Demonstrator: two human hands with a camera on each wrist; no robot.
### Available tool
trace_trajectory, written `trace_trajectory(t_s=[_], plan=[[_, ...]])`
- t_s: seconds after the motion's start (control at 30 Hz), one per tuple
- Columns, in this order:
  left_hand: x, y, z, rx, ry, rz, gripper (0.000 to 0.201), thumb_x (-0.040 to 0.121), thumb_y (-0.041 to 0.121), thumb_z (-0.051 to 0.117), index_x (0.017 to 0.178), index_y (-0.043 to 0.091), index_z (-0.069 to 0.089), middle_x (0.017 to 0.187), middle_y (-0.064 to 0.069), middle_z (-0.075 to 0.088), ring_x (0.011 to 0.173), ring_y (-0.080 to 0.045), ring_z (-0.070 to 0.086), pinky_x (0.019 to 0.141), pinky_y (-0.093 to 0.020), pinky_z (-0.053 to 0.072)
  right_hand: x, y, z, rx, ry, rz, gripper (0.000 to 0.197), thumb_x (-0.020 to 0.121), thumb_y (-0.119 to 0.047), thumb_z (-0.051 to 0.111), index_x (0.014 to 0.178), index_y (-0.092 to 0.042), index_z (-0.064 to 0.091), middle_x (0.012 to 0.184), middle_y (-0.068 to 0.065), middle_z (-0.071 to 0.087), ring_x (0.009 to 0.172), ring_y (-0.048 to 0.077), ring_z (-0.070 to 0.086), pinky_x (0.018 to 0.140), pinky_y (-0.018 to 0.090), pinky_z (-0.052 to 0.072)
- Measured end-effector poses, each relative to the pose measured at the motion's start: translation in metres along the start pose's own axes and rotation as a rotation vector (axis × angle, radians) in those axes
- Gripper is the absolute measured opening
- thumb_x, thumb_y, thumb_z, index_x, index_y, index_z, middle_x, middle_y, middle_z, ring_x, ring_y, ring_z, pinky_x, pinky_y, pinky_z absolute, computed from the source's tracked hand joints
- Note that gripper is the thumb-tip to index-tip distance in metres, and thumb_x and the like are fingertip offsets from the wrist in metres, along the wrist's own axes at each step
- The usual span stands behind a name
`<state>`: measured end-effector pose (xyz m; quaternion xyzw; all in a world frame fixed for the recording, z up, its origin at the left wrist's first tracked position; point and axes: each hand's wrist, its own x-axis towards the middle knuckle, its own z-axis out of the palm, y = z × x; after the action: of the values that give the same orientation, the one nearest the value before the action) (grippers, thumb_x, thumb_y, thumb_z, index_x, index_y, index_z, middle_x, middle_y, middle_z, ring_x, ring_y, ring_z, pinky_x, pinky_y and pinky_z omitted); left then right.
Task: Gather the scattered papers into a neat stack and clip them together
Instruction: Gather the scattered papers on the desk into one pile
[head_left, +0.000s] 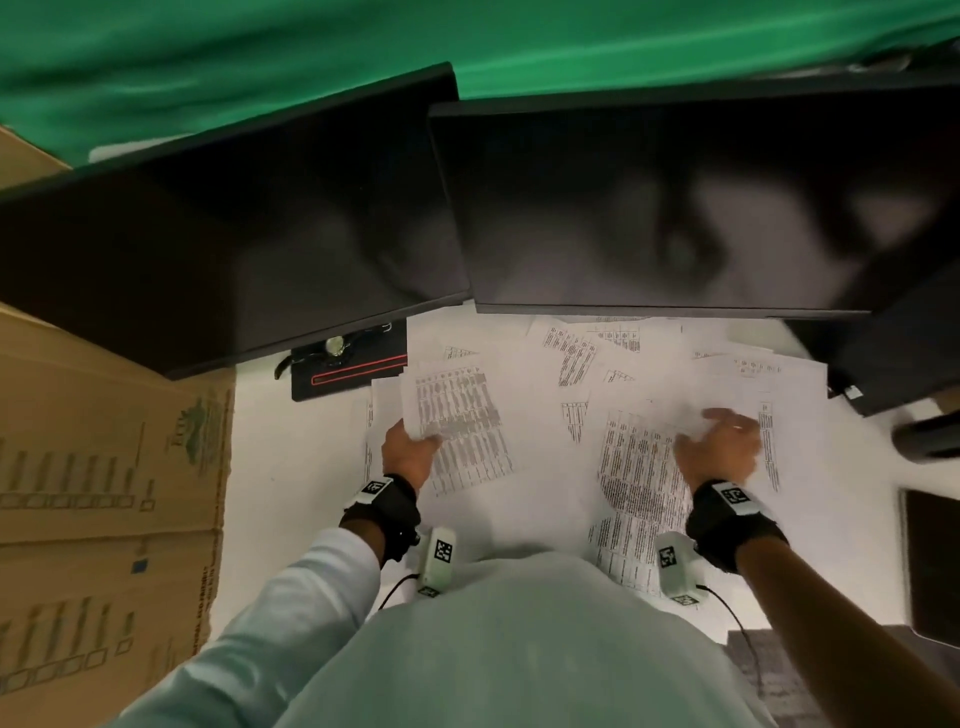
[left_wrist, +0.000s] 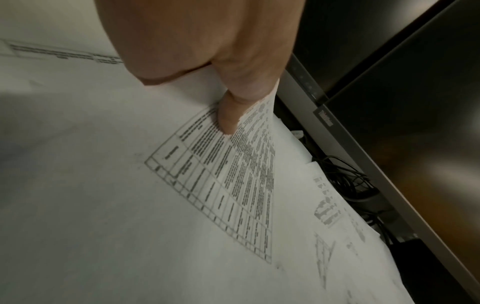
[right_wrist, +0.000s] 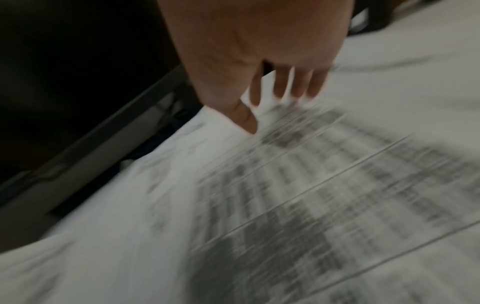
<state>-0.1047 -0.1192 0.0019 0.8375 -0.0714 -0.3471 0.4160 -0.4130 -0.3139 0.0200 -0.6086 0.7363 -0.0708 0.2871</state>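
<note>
Papers everywhere, both hands in the pile

Papers (head_left: 613, 415) lie fanned across the white tabletop (head_left: 291, 467), from its middle out toward the right edge and back under the two dark monitors (head_left: 675, 208) along the far edge. Nothing is stacked yet, and I can't spot a clip anywhere.

Look at the left hand (head_left: 408, 452): it pinches the near-left corner of a printed table sheet (head_left: 462, 426), thumb on top, fingers tucked beneath, and the wrist view shows that corner curling up off the sheets below. The sheet's long axis runs away from the person, tilted a little to the left, toward the black monitor base (head_left: 353, 361).

Over on the right, the right hand (head_left: 719, 447) is spread and relaxed, fingertips (right_wrist: 298, 92) down at the surface of the sheets nearest the right edge, gripping nothing. It's blurred, so whether it presses or just skims I cannot say.

Here's the relation that matters: the bulk of the loose sheets sits between the two hands, nearer the right one and partly under it. My read is that the left-hand sheet becomes the base, and the right hand, being closer, has to sweep its share leftward and toward the near edge. The risk is sheets sliding back under the monitors.
</note>
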Motion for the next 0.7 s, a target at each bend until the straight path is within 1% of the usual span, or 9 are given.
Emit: trace_trajectory(t_s=[0.07,0.17,0.27,0.33,0.47,0.5,0.57,0.63,0.7], plan=[[0.002,-0.005,-0.005,-0.014,0.035,-0.022,0.038,0.086,0.005,0.068,0.124,0.011,0.064,0.120,-0.011,0.068,0.110,-0.031,0.063,0.100,-0.047,0.050,0.009,0.019,-0.017,-0.023,0.031,0.170,0.057,0.075,-0.018,0.073,0.124,-0.012,0.046,0.136,0.019,0.034,0.121,0.043,0.040,0.097,0.052,0.042],[0.003,-0.015,-0.008,0.012,0.039,-0.051,0.040,0.086,0.004,0.068,0.126,0.008,0.063,0.120,-0.011,0.067,0.112,-0.031,0.063,0.100,-0.045,0.050,0.015,0.038,-0.022,0.060,-0.068,0.255,0.078,0.071,-0.029,0.081,0.133,-0.011,0.036,0.136,0.023,0.033,0.122,0.045,0.039,0.101,0.051,0.039],[0.003,-0.019,-0.008,0.029,0.032,-0.068,0.039,0.086,0.002,0.067,0.125,0.006,0.062,0.121,-0.014,0.067,0.113,-0.034,0.062,0.099,-0.045,0.050,0.013,0.042,-0.014,0.128,-0.115,0.183,0.089,0.066,-0.028,0.087,0.134,-0.008,0.034,0.137,0.024,0.039,0.123,0.042,0.043,0.103,0.046,0.039],[0.001,-0.018,-0.007,0.038,0.033,-0.057,0.039,0.086,0.001,0.067,0.125,0.006,0.062,0.122,-0.015,0.067,0.113,-0.034,0.062,0.100,-0.046,0.049,0.009,0.038,-0.012,0.142,-0.111,0.136,0.088,0.067,-0.023,0.088,0.135,-0.004,0.035,0.139,0.025,0.035,0.123,0.041,0.043,0.103,0.043,0.040],[-0.001,-0.017,-0.011,0.054,0.051,-0.049,0.038,0.087,0.002,0.066,0.124,0.006,0.062,0.123,-0.014,0.066,0.114,-0.033,0.062,0.100,-0.045,0.049,0.002,0.030,-0.001,0.251,-0.019,0.010,0.075,0.073,-0.009,0.082,0.135,-0.004,0.040,0.147,0.016,0.017,0.118,0.039,0.051,0.105,0.044,0.045],[-0.001,-0.017,-0.012,0.058,0.062,-0.046,0.038,0.087,0.003,0.066,0.124,0.007,0.062,0.123,-0.014,0.067,0.113,-0.034,0.062,0.099,-0.045,0.050,0.000,0.027,0.002,0.265,-0.002,-0.032,0.072,0.074,-0.006,0.081,0.135,-0.004,0.043,0.148,0.012,0.016,0.118,0.037,0.053,0.105,0.045,0.045],[-0.002,-0.018,-0.016,0.069,0.089,-0.034,0.038,0.087,0.004,0.065,0.124,0.008,0.063,0.122,-0.014,0.067,0.112,-0.034,0.063,0.098,-0.046,0.051,-0.002,0.021,0.008,0.234,-0.026,-0.101,0.061,0.078,-0.007,0.077,0.132,0.000,0.050,0.146,0.012,0.024,0.117,0.034,0.055,0.106,0.043,0.045],[-0.001,-0.020,-0.021,0.090,0.126,-0.029,0.038,0.086,0.005,0.065,0.124,0.008,0.063,0.122,-0.014,0.067,0.112,-0.034,0.063,0.100,-0.047,0.050,-0.006,0.013,0.013,0.116,-0.097,-0.161,0.057,0.080,-0.015,0.076,0.129,0.005,0.054,0.142,0.016,0.032,0.122,0.037,0.050,0.108,0.042,0.041],[0.000,-0.023,-0.025,0.094,0.133,-0.038,0.038,0.086,0.005,0.065,0.123,0.008,0.063,0.121,-0.015,0.068,0.111,-0.034,0.063,0.100,-0.046,0.050,-0.009,0.009,0.018,-0.027,-0.171,-0.214,0.062,0.077,-0.020,0.079,0.130,0.000,0.054,0.140,0.018,0.032,0.128,0.040,0.037,0.108,0.045,0.038]])
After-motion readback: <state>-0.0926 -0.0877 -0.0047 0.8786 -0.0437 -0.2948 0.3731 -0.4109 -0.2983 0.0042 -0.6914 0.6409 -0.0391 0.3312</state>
